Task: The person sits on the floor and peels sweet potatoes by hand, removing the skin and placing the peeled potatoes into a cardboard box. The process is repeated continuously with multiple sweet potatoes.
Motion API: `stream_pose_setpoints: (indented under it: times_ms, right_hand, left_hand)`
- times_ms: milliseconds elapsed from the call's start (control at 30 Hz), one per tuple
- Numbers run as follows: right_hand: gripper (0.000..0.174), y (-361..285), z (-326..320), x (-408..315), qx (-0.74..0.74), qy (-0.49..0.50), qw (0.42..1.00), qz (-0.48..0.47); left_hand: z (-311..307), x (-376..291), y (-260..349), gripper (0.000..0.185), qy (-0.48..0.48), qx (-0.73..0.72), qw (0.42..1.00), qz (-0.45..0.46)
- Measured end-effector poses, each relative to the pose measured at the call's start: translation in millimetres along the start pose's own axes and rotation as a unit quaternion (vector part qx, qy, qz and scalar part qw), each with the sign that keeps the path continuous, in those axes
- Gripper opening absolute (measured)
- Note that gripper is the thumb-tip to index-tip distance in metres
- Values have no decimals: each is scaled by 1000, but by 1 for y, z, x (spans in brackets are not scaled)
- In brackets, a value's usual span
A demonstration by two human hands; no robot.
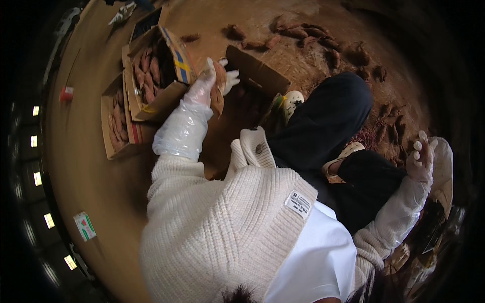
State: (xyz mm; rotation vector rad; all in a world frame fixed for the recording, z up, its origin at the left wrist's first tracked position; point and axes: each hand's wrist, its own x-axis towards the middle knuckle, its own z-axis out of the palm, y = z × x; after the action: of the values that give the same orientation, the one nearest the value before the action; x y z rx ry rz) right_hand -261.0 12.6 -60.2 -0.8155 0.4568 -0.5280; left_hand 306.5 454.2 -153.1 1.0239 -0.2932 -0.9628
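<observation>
My left hand (207, 81), in a clear plastic glove and sleeve, grips a reddish-brown sweet potato (219, 74). It is beside the striped flap of a cardboard box (151, 110) that holds several sweet potatoes (148, 74). To the right of this hand, another cardboard box (261, 72) has its flap raised; its inside is too dark to make out. Off at the far right is my right hand (421, 161), also in clear plastic, fingers apart and slightly curled, with nothing visible in it. A pale sack or sheet (444, 166) lies just behind that hand.
Loose sweet potatoes (303, 33) lie scattered on the dirt-covered floor (261, 22), more of them past my bent knee (352, 89). A second filled box (113, 151) adjoins the first. A red container (66, 94) and a white-green carton (85, 226) stand farther left.
</observation>
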Motion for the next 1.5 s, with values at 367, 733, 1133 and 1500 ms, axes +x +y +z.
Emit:
stream_pose_setpoints:
  times_ms: [367,733,1133,1500]
  right_hand:
    - [47,16,-5,14,-90,170,979,70]
    - [54,48,33,20,-143,247,957,55]
    - [56,60,33,35,-187,243,948,84]
    - [57,59,33,37,-153,215,952,154]
  left_hand:
    - [-103,24,-153,41,391,408,780,-270]
    - [-173,82,-177,56,392,448,760,-260]
    - [-205,71,-184,78,399,472,717,-321]
    - [-202,136,-213,65,121,755,580,-283]
